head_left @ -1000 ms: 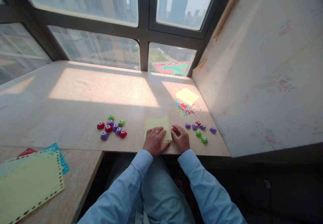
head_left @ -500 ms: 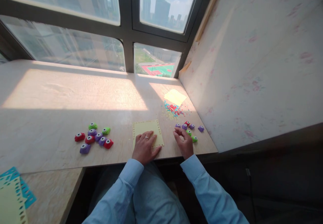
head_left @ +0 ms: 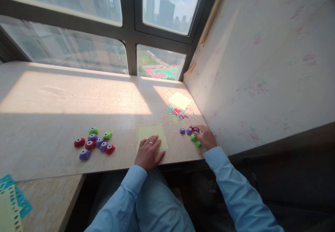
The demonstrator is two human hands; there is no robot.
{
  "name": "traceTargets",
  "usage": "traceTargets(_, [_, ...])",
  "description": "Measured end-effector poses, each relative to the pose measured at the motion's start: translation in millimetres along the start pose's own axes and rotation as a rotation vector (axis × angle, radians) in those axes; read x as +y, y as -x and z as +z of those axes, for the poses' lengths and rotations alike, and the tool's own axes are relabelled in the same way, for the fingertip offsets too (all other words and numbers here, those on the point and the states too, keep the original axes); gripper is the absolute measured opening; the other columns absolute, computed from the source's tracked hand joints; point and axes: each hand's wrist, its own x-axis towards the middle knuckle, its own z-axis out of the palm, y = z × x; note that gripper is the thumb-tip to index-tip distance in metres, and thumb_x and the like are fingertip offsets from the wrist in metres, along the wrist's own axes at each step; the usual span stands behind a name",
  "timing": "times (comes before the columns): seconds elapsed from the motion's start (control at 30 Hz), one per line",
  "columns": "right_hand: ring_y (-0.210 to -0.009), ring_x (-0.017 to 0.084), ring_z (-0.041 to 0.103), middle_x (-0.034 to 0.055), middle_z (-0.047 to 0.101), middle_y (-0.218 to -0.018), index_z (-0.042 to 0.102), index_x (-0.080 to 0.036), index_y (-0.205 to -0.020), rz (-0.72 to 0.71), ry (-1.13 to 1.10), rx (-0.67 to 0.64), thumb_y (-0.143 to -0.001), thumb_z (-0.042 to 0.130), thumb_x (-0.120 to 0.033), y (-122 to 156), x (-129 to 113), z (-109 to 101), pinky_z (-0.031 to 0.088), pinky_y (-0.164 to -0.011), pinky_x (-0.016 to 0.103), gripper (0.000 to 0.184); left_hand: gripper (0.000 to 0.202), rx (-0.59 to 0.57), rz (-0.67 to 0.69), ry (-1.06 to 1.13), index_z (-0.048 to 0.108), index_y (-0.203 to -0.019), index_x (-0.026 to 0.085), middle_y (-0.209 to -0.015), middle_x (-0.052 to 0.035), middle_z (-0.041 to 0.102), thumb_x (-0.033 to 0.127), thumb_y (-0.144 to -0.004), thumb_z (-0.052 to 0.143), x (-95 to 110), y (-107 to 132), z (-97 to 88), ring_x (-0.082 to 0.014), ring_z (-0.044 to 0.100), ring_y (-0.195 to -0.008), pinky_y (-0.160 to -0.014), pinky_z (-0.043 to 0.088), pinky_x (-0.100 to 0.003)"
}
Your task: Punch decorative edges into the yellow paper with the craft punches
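Observation:
My left hand (head_left: pixel 149 152) lies flat with its fingers stretched over a pale yellow sheet of paper (head_left: pixel 146 132), holding it against the tabletop. Small punched holes run along the paper's edges. To the right, my right hand (head_left: pixel 206 137) has its thumb and fingertips closed around a purple craft punch (head_left: pixel 196 130), partly covered by the fingers. Right beside it are a red craft punch (head_left: pixel 192 127), two more purple ones (head_left: pixel 185 131) and two green craft punches (head_left: pixel 195 140). Whatever lies under my right palm is hidden.
Several red, purple and green punches (head_left: pixel 90 144) stand on the left. Punched paper bits (head_left: pixel 178 113) lie scattered before yellow paper (head_left: pixel 180 100) at the back right. Blue and yellow punched sheets (head_left: pixel 13 197) lie at the lower left. A wall (head_left: pixel 261 85) bounds the right side.
My right hand has moved right and reached in among the right-hand punches, closing at a purple one. My left hand stays on the paper. The view has shifted slightly.

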Motion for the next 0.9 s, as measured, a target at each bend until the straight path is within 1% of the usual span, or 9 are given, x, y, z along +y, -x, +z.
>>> traceTargets(0.07, [-0.094,0.027,0.064,0.0088,0.073,-0.096,0.071,-0.023,-0.092,-0.004,-0.008,-0.012,-0.075,0.053,-0.02,0.1,3.1,0.9,0.049,-0.092,0.047,0.025,0.037,-0.002,0.008,-0.003,0.063,-0.121,0.023,-0.137,-0.0125,0.058,0.043,-0.09,0.055,-0.2,-0.1,0.6,-0.0302,0.051,-0.13,-0.102,0.04,-0.05])
traceTargets(0.3, [-0.096,0.028,0.064,0.0089,0.073,-0.099,0.072,-0.023,-0.097,-0.004,0.019,0.013,-0.075,0.056,-0.02,-4.5,6.1,2.5,0.049,-0.094,0.048,0.028,0.041,-0.045,0.029,-0.046,0.059,-0.127,0.022,-0.143,-0.0142,0.053,0.043,-0.093,0.051,0.7,-0.9,1.6,-0.0309,0.043,-0.137,-0.106,0.039,-0.05])
traceTargets(0.43, [-0.101,0.028,0.064,0.0094,0.073,-0.105,0.073,-0.022,-0.1,-0.068,0.059,-0.058,-0.077,0.058,-0.018,-8.8,4.4,3.3,0.049,-0.094,0.046,0.028,0.044,-0.041,0.021,-0.057,0.057,-0.129,0.018,-0.146,-0.0163,0.05,0.042,-0.093,0.051,1.9,-1.0,1.5,-0.0318,0.04,-0.14,-0.107,0.038,-0.05])
traceTargets(0.53, [-0.104,0.027,0.063,0.0088,0.073,-0.107,0.074,-0.023,-0.097,-0.119,0.073,-0.112,-0.08,0.06,-0.02,-12.6,2.1,3.6,0.049,-0.094,0.044,0.023,0.044,0.012,0.001,-0.031,0.057,-0.129,0.016,-0.144,-0.0169,0.051,0.041,-0.093,0.05,2.3,-0.7,0.7,-0.0316,0.039,-0.14,-0.108,0.039,-0.049])
traceTargets(0.6, [-0.105,0.028,0.063,0.0096,0.072,-0.108,0.075,-0.024,-0.095,-0.13,0.094,-0.124,-0.081,0.063,-0.023,-14.9,1.0,4.1,0.049,-0.094,0.044,0.018,0.042,0.062,-0.009,-0.006,0.057,-0.127,0.016,-0.141,-0.0165,0.054,0.04,-0.093,0.049,2.3,-0.1,0.2,-0.0306,0.039,-0.14,-0.109,0.038,-0.048])
traceTargets(0.7, [-0.106,0.03,0.062,0.0107,0.071,-0.109,0.076,-0.024,-0.089,-0.123,0.136,-0.134,-0.076,0.072,-0.024,-17.3,0.4,5.8,0.049,-0.095,0.046,0.014,0.041,0.115,-0.026,0.019,0.057,-0.126,0.015,-0.137,-0.0161,0.057,0.038,-0.093,0.05,1.9,0.9,0.1,-0.03,0.042,-0.138,-0.11,0.038,-0.047])
traceTargets(0.8, [-0.107,0.031,0.062,0.0118,0.071,-0.11,0.076,-0.023,-0.083,-0.102,0.171,-0.143,-0.071,0.078,-0.023,-18.7,0.2,7.6,0.048,-0.095,0.047,0.013,0.04,0.118,-0.038,0.027,0.058,-0.124,0.014,-0.133,-0.0162,0.06,0.037,-0.092,0.052,1.7,1.7,0.9,-0.0302,0.047,-0.133,-0.108,0.039,-0.047])
traceTargets(0.9, [-0.107,0.031,0.061,0.0134,0.07,-0.111,0.075,-0.021,-0.081,-0.082,0.21,-0.157,-0.072,0.078,-0.023,-19.8,-2.0,8.3,0.048,-0.094,0.047,0.01,0.038,0.1,-0.026,0.032,0.06,-0.122,0.016,-0.129,-0.0151,0.062,0.037,-0.091,0.053,2.2,1.8,1.1,-0.0302,0.05,-0.129,-0.105,0.04,-0.047])
